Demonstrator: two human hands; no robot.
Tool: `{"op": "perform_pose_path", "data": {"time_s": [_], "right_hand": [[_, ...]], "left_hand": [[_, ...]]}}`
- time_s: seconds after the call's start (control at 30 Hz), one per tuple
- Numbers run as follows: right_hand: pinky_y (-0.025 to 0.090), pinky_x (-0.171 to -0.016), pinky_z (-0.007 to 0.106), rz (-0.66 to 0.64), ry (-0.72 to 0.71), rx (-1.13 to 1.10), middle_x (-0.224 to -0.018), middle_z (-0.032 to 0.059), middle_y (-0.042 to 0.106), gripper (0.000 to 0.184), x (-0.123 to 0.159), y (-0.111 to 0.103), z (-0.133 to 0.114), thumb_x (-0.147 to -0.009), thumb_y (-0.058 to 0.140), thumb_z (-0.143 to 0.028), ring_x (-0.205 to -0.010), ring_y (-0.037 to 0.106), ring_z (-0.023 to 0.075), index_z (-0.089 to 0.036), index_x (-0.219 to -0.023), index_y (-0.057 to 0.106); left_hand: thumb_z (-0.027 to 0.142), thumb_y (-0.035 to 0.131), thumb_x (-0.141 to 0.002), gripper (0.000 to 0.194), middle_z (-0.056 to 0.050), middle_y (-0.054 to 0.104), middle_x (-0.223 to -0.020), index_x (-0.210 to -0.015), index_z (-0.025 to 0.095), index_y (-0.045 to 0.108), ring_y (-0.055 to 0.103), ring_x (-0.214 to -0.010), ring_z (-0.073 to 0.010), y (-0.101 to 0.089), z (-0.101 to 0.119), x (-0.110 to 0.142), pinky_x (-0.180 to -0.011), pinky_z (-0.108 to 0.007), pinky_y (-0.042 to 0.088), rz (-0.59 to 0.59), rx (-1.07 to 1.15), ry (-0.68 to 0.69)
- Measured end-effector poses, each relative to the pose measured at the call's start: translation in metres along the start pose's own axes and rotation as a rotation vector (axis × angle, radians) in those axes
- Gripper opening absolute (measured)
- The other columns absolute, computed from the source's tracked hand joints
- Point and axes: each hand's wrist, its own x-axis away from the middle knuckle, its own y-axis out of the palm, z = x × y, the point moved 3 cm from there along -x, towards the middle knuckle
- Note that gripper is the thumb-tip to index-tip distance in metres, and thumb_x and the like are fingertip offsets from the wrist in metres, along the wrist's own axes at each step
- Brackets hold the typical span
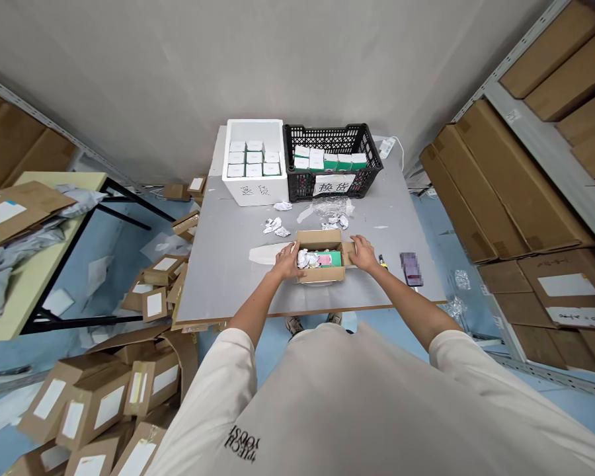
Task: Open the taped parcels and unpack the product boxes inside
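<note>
An opened cardboard box (322,274) lies on the grey table near its front edge, flaps folded out. My left hand (287,261) grips its left end, fingers curled at the rim. At the opposite end, my right hand (363,253) holds the right flap between thumb and fingers. Inside the box are crumpled white paper (305,258) and a green carton (336,258) with a pink piece on it. A white paper strip (268,254) lies left of the box, partly hidden by my left hand.
A white foam box (255,192) and a black crate (377,162), both holding small cartons, stand at the back. Crumpled paper (276,227) and bubble wrap (332,207) lie before them. A yellow-black cutter (383,262) and phone (411,269) are at right; boxes (102,403) crowd the left floor.
</note>
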Motion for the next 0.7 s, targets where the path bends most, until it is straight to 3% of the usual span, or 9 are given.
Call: {"op": "perform_pose_path", "data": {"time_s": [0.1, 0.2, 0.3, 0.37, 0.47, 0.53, 0.6, 0.7], "right_hand": [[0.042, -0.108, 0.059, -0.031, 0.088, 0.042, -0.153, 0.0192, 0.045, 0.067, 0.009, 0.004, 0.009, -0.087, 0.057, -0.039, -0.136, 0.045, 0.0408, -0.02, -0.151, 0.048], [0.041, -0.108, 0.058, -0.029, 0.063, 0.064, -0.15, 0.018, 0.049, 0.065, 0.012, -0.001, 0.001, -0.087, 0.057, -0.034, -0.133, 0.046, 0.0395, -0.022, -0.15, 0.049], [0.036, -0.111, 0.058, 0.023, -0.086, 0.111, -0.148, 0.0171, 0.051, 0.061, 0.007, -0.014, -0.031, -0.085, 0.055, -0.02, -0.134, 0.044, 0.0384, -0.022, -0.146, 0.056], [0.033, -0.114, 0.054, -0.013, -0.266, 0.107, -0.149, 0.0144, 0.053, 0.054, 0.0, -0.015, -0.064, -0.087, 0.052, -0.015, -0.137, 0.042, 0.0359, -0.023, -0.14, 0.062], [0.038, -0.111, 0.047, -0.213, -0.497, 0.056, -0.14, 0.0109, 0.061, 0.046, -0.01, 0.002, -0.117, -0.092, 0.05, -0.017, -0.128, 0.052, 0.0309, -0.023, -0.133, 0.068], [0.039, -0.11, 0.045, -0.304, -0.548, 0.064, -0.145, 0.0099, 0.059, 0.046, -0.015, 0.019, -0.144, -0.092, 0.053, -0.019, -0.13, 0.052, 0.0302, -0.022, -0.136, 0.066], [0.038, -0.111, 0.045, -0.362, -0.56, 0.093, -0.153, 0.0106, 0.053, 0.053, -0.018, 0.036, -0.161, -0.09, 0.058, -0.023, -0.136, 0.048, 0.0316, -0.021, -0.143, 0.061], [0.04, -0.107, 0.044, -0.444, -0.544, 0.172, -0.154, 0.013, 0.051, 0.064, -0.019, 0.052, -0.166, -0.087, 0.064, -0.024, -0.135, 0.047, 0.0339, -0.022, -0.15, 0.054]], "left_hand": [[0.048, 0.091, -0.054, 0.129, -0.02, 0.034, -0.163, -0.163, 0.028, 0.025, 0.034, -0.148, -0.047, 0.0, -0.003, -0.003, -0.116, -0.059, 0.032, -0.021, 0.008, -0.033], [0.052, 0.092, -0.05, 0.129, -0.021, 0.035, -0.161, -0.161, 0.029, 0.03, 0.033, -0.147, -0.048, -0.002, -0.009, -0.007, -0.116, -0.06, 0.031, -0.018, 0.006, -0.065], [0.052, 0.094, -0.045, 0.131, -0.022, 0.031, -0.163, -0.159, 0.029, 0.033, 0.027, -0.15, -0.0489, -0.001, -0.013, -0.012, -0.118, -0.062, 0.026, -0.002, -0.005, -0.056], [0.052, 0.095, -0.044, 0.133, -0.022, 0.029, -0.164, -0.159, 0.029, 0.033, 0.025, -0.151, -0.0487, 0.001, -0.014, -0.014, -0.119, -0.063, 0.024, 0.004, -0.009, -0.038], [0.051, 0.096, -0.045, 0.135, -0.022, 0.026, -0.165, -0.16, 0.028, 0.029, 0.024, -0.152, -0.0486, 0.005, -0.015, -0.014, -0.119, -0.063, 0.023, 0.003, -0.016, -0.039], [0.052, 0.095, -0.047, 0.135, -0.022, 0.023, -0.167, -0.161, 0.029, 0.025, 0.022, -0.153, -0.0473, 0.006, -0.015, -0.013, -0.12, -0.062, 0.023, -0.006, -0.03, -0.051], [0.055, 0.093, -0.051, 0.136, -0.02, 0.02, -0.168, -0.163, 0.03, 0.02, 0.02, -0.155, -0.0445, 0.006, -0.015, -0.011, -0.122, -0.059, 0.022, -0.032, -0.052, -0.063], [0.059, 0.09, -0.055, 0.136, -0.017, 0.018, -0.169, -0.164, 0.031, 0.014, 0.017, -0.156, -0.0406, 0.005, -0.015, -0.009, -0.123, -0.055, 0.02, -0.077, -0.078, -0.078]]}}
